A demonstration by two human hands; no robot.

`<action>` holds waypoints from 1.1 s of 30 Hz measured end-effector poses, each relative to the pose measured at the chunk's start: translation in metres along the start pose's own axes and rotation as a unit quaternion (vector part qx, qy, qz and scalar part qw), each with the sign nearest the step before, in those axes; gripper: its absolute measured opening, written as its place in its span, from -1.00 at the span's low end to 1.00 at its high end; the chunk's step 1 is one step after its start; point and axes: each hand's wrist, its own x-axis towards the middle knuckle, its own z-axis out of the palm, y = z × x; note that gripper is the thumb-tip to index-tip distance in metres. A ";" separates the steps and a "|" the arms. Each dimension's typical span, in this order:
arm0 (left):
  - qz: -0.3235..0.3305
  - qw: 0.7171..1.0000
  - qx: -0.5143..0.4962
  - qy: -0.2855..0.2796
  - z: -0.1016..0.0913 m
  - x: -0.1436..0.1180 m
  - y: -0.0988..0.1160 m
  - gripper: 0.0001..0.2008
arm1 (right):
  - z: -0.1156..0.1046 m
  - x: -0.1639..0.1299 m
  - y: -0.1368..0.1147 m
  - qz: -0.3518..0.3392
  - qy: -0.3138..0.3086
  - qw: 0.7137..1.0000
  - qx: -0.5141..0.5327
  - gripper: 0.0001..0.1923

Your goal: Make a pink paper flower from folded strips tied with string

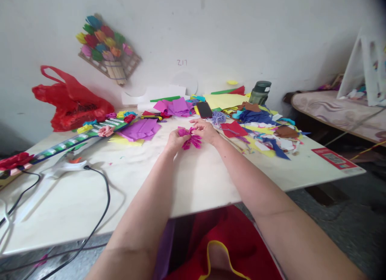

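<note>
A magenta paper flower (193,142) with fanned, pleated petals is held just above the table between my two hands. My left hand (177,140) pinches its left side, thumb toward the middle. On the other side, my right hand (205,131) has its fingertips closed on the upper right of the flower. Beyond my hands lie a black phone (204,110) and a tangle of purple yarn (218,117). Purple paper sheets (141,130) are stacked to the left, and red paper (233,129) lies to the right.
Mixed paper scraps (271,131) and a dark green bottle (259,93) occupy the right. At left are a glue gun (64,167) with a trailing black cord (107,191), a flower-decorated green strip (72,141) and a red plastic bag (78,101). The table's front edge is near my forearms.
</note>
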 end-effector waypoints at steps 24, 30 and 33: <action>0.048 0.994 -0.068 -0.074 0.000 -0.006 0.005 -0.77 | 0.004 -0.003 -0.008 0.224 0.002 0.961 0.165 -0.82; 0.068 0.992 -0.060 -0.093 0.001 -0.006 0.006 -0.81 | 0.007 -0.003 -0.011 0.226 -0.001 0.961 0.158 -0.83; 0.057 0.992 -0.062 -0.095 0.001 -0.006 0.005 -0.78 | 0.007 -0.004 -0.010 0.222 -0.002 0.963 0.152 -0.92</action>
